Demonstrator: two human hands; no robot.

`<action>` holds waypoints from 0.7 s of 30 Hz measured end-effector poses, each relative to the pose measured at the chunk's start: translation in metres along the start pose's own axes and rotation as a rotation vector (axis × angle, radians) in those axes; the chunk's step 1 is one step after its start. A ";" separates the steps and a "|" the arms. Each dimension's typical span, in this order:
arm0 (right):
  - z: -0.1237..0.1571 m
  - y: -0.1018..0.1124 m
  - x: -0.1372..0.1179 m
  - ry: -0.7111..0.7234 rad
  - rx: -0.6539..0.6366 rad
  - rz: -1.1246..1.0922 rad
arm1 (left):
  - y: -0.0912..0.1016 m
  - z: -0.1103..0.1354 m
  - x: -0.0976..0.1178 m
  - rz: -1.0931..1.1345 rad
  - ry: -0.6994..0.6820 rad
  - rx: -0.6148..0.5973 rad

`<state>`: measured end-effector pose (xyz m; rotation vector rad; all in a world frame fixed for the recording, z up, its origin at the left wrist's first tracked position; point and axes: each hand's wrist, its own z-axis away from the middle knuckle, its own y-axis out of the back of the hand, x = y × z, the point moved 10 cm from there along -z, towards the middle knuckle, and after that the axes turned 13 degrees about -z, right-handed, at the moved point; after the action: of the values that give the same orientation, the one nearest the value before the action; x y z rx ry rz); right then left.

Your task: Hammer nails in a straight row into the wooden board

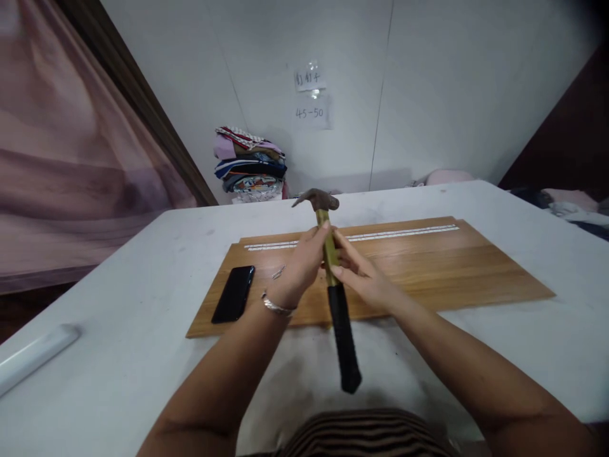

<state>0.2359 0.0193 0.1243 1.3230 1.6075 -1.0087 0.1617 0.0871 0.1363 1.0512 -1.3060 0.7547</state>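
A claw hammer [346, 336] with a black grip, a yellowish shaft and a dark metal head is held up over the wooden board [419, 266]. My left hand [304, 257] closes round the shaft just below the head, its thumb lying along the front. Lower on the shaft, my right hand [359, 270] grips it from the other side with thumb and fingers. The hammer's head points away from me and its black end toward me. A few small nails [278, 271] lie on the board left of my left hand. White marked strips [404, 233] run along the board's far side.
A black phone [233, 294] lies on the board's left end. The board rests on a white table [128, 285]. Folded clothes [250, 162] are stacked against the back wall. A white rounded object [38, 355] sits at the left, near a pink curtain [85, 139].
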 end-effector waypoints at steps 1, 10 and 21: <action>0.005 0.001 0.000 0.001 -0.024 0.001 | 0.010 -0.001 0.003 0.028 -0.003 -0.011; 0.073 0.071 0.065 -0.104 0.322 0.132 | 0.043 0.053 -0.060 -0.090 0.353 -0.170; 0.086 0.129 0.094 -0.217 0.516 0.195 | 0.014 0.079 -0.128 -0.152 0.519 -0.293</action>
<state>0.3596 -0.0114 -0.0052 1.6028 1.0676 -1.4471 0.0991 0.0348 0.0089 0.6513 -0.8467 0.6416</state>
